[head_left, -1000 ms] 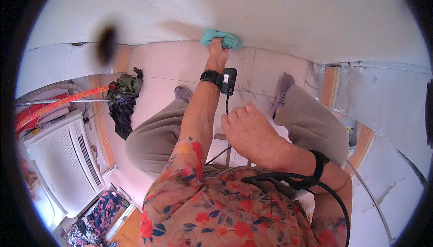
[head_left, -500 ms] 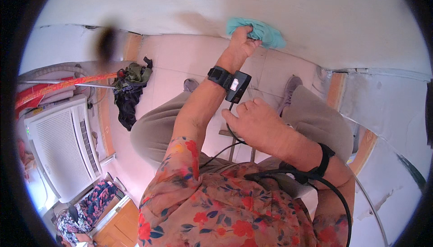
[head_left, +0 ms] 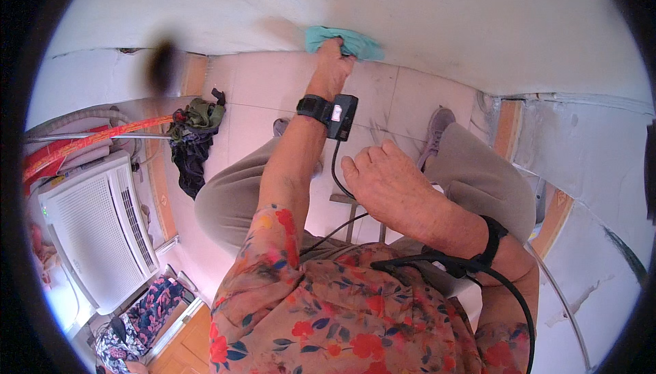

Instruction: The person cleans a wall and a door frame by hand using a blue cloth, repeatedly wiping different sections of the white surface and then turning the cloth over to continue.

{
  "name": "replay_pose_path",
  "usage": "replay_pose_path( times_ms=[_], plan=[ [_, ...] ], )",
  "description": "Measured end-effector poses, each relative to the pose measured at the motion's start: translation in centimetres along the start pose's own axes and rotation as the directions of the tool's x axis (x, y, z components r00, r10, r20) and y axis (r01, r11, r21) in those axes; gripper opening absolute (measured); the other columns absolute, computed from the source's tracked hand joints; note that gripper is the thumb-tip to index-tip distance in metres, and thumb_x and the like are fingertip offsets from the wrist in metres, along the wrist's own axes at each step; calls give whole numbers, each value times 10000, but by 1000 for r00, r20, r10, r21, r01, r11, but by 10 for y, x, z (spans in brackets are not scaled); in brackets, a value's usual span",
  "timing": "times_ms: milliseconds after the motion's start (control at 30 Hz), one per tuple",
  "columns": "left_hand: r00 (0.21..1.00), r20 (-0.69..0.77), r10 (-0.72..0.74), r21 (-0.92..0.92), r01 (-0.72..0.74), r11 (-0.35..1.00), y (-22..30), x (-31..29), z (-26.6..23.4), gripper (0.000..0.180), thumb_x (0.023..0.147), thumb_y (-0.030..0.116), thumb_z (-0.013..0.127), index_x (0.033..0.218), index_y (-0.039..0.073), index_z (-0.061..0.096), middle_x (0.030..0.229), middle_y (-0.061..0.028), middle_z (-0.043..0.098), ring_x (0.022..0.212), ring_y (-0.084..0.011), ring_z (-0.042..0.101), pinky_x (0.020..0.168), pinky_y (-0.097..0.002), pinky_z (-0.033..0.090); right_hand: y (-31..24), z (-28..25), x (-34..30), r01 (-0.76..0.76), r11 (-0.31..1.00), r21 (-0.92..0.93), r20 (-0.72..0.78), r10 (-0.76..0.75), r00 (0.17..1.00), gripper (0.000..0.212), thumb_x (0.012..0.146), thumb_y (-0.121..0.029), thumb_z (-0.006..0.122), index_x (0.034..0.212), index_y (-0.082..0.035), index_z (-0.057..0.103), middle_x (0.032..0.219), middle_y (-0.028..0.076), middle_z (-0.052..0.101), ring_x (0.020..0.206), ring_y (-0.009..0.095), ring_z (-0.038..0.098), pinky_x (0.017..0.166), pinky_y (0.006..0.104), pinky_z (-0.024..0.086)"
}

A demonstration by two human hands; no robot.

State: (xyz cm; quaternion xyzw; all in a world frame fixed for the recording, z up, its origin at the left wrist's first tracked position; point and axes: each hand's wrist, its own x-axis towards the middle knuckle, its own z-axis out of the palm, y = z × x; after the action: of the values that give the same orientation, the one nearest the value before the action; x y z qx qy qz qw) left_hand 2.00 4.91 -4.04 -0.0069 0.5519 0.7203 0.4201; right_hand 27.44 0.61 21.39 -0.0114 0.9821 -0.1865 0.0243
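My left hand (head_left: pixel 333 66) reaches forward, closed on a teal cloth (head_left: pixel 362 46) that is pressed against the pale wall (head_left: pixel 451 25), just above where the wall meets the floor. Part of the cloth spreads out to the right of my fingers. A black box (head_left: pixel 342 117) with a cable is strapped at my left wrist. In front of my body, my right hand (head_left: pixel 386 176) is loosely curled with nothing visible in it. The black cable (head_left: pixel 336 162) runs close by its thumb, and the inner side of its fingers is hidden.
Dark crumpled clothing (head_left: pixel 193 145) hangs at left on a metal rod (head_left: pixel 140 136). Below it is a white air conditioner (head_left: pixel 96 227). A person in patterned clothes (head_left: pixel 147 312) is at lower left. My knees straddle a low stool frame (head_left: pixel 350 217) on pink floor tiles (head_left: pixel 253 83).
My left hand has moved left along the base of the wall with the teal cloth. My right hand stays curled in nearly the same place. The view has shifted slightly.
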Motion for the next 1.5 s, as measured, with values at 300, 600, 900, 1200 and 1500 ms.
replay_pose_path(
  times_ms=[300, 600, 900, 1200, 1500],
  plan=[
    [946, -170, -275, -298, 217, 930, 59, -49, 73, 223, 880, 95, 416, 1086, 81, 499, 1127, -123, 524, 1010, -312, 507, 871, -508, 395, 9, 15, -5, -11, 1000, -11, -16, 11, 1000, 158, 757, -148, 547, 854, -40, 610, 780, 66, 605, 768, 202, 574, 686, 342, 389],
    [977, -86, -197, -221, 174, 960, 72, -54, 62, 278, 898, 120, 427, 1158, 28, 461, 1220, -139, 490, 1118, -297, 468, 958, -453, 376, -5, 6, 3, 6, 1000, 9, 172, -8, 985, 279, 757, -117, 531, 1002, 12, 570, 845, 89, 595, 839, 215, 570, 748, 333, 410],
    [927, -3, -374, -339, 351, 873, 36, -65, 98, 251, 894, 118, 440, 1128, 31, 471, 1151, -140, 526, 1038, -303, 515, 889, -467, 441, -4, 16, 7, 35, 999, -37, 137, -30, 990, 150, 749, -146, 568, 845, -54, 637, 778, 67, 614, 757, 195, 575, 694, 342, 398],
    [957, 103, -271, -358, 289, 888, 94, -105, 112, 216, 882, 111, 459, 1087, 54, 496, 1111, -119, 536, 1007, -286, 532, 884, -473, 452, -1, 15, 4, -7, 1000, 5, 149, 7, 989, 280, 742, -103, 533, 990, 17, 585, 856, 108, 615, 837, 229, 585, 748, 338, 415],
    [988, 141, -61, -296, 100, 950, 148, -136, 109, 218, 877, 108, 499, 1091, 64, 511, 1108, -102, 552, 1027, -265, 537, 925, -461, 430, -3, 14, 7, 42, 999, 26, 95, -44, 994, 224, 731, -106, 538, 927, -5, 574, 810, 100, 601, 806, 236, 583, 717, 353, 415]
  ],
)
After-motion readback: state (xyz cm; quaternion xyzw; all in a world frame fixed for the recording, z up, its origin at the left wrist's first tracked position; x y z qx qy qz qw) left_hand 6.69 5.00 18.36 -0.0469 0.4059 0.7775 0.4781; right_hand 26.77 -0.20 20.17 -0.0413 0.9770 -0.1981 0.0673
